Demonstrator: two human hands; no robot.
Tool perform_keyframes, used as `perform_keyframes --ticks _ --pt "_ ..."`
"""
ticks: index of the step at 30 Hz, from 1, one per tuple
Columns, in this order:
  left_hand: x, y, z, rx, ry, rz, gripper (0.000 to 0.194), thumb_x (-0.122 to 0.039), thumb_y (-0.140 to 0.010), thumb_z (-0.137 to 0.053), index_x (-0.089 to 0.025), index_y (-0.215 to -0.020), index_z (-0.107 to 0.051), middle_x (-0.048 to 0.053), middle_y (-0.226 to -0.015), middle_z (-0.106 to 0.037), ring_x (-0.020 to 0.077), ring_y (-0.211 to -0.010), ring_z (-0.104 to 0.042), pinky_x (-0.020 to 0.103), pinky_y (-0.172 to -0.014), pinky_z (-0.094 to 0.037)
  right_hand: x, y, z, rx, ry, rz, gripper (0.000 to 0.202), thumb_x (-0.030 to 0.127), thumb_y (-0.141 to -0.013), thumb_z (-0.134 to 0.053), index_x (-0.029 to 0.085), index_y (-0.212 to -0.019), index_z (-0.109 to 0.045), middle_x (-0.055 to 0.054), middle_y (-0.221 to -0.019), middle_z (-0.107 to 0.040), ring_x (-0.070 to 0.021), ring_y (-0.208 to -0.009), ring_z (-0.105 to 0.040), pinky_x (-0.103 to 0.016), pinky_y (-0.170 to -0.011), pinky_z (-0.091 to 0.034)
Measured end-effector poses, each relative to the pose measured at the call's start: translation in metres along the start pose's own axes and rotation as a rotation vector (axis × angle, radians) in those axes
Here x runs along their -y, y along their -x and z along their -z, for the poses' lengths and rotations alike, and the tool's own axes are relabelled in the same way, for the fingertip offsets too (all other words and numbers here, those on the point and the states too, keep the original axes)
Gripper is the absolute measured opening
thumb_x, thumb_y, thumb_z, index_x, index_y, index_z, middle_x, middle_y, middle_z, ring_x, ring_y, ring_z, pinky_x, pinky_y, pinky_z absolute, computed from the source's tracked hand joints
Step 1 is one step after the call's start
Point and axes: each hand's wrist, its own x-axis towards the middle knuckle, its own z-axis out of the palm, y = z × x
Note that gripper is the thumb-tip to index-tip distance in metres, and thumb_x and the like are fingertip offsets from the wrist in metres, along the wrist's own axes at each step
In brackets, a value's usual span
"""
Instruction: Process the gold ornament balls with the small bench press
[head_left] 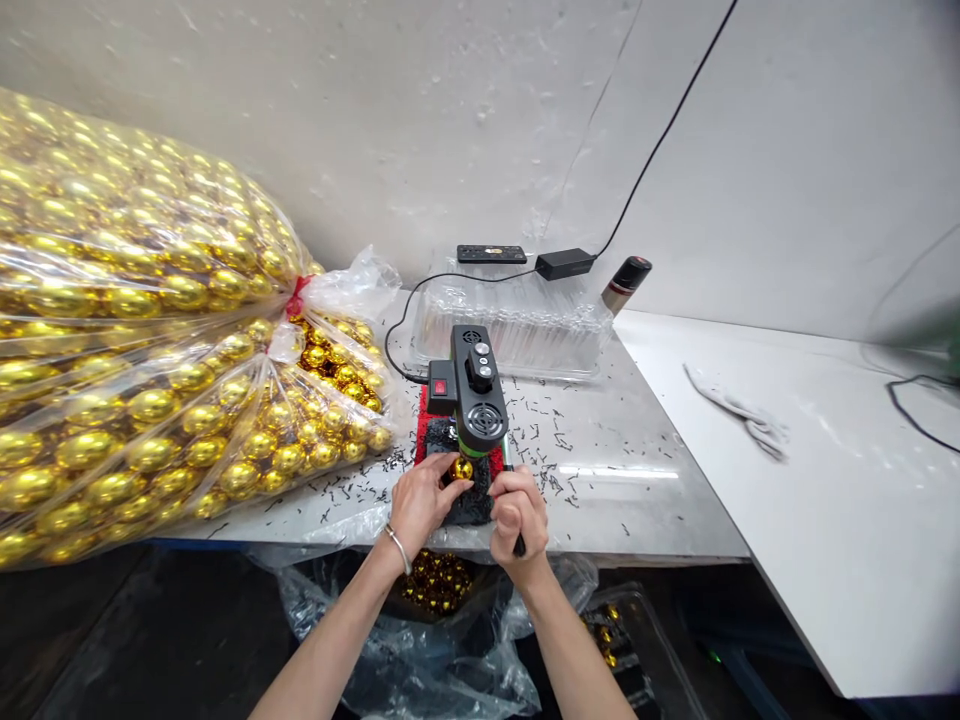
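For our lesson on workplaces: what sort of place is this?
Probably a workshop: bagged gold balls in bulk, a black machine on a worktop, and dark scraps scattered around it.

A pale, off-white wall (420, 150) is standing behind the work area, showing scuffs and specks, with a thin slanting line crossing its upper part. A smooth grey tabletop (652, 510) is adjoining a white tabletop (825, 500), which is extending along the right side. A bright streak of light (621, 471) is reflecting off the grey surface. Below, what appears to be floor (97, 640) is lying in deep shadow.
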Motion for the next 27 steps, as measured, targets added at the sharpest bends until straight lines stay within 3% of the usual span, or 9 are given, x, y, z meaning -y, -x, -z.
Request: perform_keyframes --ticks 4,10,16,19,21,25,27 --pt "0.001 -0.001 0.0 0.012 -0.065 -0.035 0.02 -0.035 -0.074 -0.069 -0.027 -0.092 -0.073 0.005 -0.092 -0.07 0.0215 -0.073 -0.06 0.027 -0.065 -0.038 -0.009 0.009 -0.008 -0.053 -0.014 -0.013 0.029 0.024 -0.095 -0.028 0.021 -0.071 -0.045 -0.002 -0.074 -0.051 -0.0149 -0.067 -0.054 -0.036 -0.067 -0.045" --pt "0.004 0.0 -0.002 0.005 -0.098 -0.038 0.028 -0.037 -0.075 -0.069 -0.026 -0.1 -0.071 0.007 -0.101 -0.07 0.0223 -0.076 -0.063 0.028 -0.066 -0.04 -0.013 0.012 -0.009 0.01 0.028 0.103 0.024 0.019 -0.093 -0.032 0.02 -0.072 -0.045 -0.001 -0.074 -0.051 -0.0141 -0.069 -0.056 -0.034 -0.069 -0.047" --pt "0.005 -0.002 -0.002 -0.025 -0.036 -0.066 0.032 -0.037 -0.073 -0.07 -0.023 -0.102 -0.071 0.009 -0.104 -0.07 0.024 -0.079 -0.063 0.031 -0.073 -0.043 0.023 -0.038 0.008 -0.036 -0.026 -0.102 0.029 0.011 -0.09 -0.035 0.02 -0.063 -0.041 0.0 -0.064 -0.049 -0.0125 -0.064 -0.052 -0.027 -0.058 -0.041" --pt "0.006 0.012 0.007 -0.049 0.095 -0.047 0.036 -0.038 -0.071 -0.072 -0.021 -0.103 -0.071 0.007 -0.096 -0.071 0.0212 -0.075 -0.06 0.031 -0.075 -0.044 0.033 -0.057 0.012 -0.039 -0.028 -0.142 0.031 0.01 -0.09 -0.037 0.02 -0.061 -0.04 0.0 -0.063 -0.048 -0.0121 -0.064 -0.052 -0.027 -0.057 -0.039" --pt "0.012 0.032 0.011 0.035 0.214 0.035 0.043 -0.044 -0.071 -0.071 -0.02 -0.106 -0.07 0.005 -0.087 -0.07 0.0182 -0.07 -0.058 0.029 -0.07 -0.044 0.034 -0.058 0.012 -0.035 -0.02 -0.131 0.03 0.01 -0.089 -0.037 0.02 -0.061 -0.041 0.0 -0.063 -0.048 -0.0122 -0.064 -0.052 -0.027 -0.058 -0.039" --pt "0.047 0.081 -0.004 0.446 0.504 0.352 0.053 -0.058 -0.063 -0.073 -0.015 -0.093 -0.071 0.001 -0.069 -0.065 0.011 -0.055 -0.051 0.023 -0.052 -0.038 0.03 -0.046 0.008 -0.037 -0.016 -0.085 0.028 0.006 -0.088 -0.038 0.02 -0.064 -0.042 0.0 -0.063 -0.048 -0.0118 -0.066 -0.052 -0.026 -0.058 -0.039" --pt "0.071 0.101 -0.02 0.481 0.622 0.571 0.058 -0.065 -0.057 -0.072 -0.012 -0.078 -0.068 0.001 -0.064 -0.063 0.0084 -0.048 -0.047 0.021 -0.046 -0.035 0.028 -0.042 0.006 -0.055 -0.013 -0.077 0.028 0.005 -0.088 -0.038 0.02 -0.064 -0.041 0.001 -0.063 -0.048 -0.0113 -0.066 -0.051 -0.026 -0.058 -0.038"
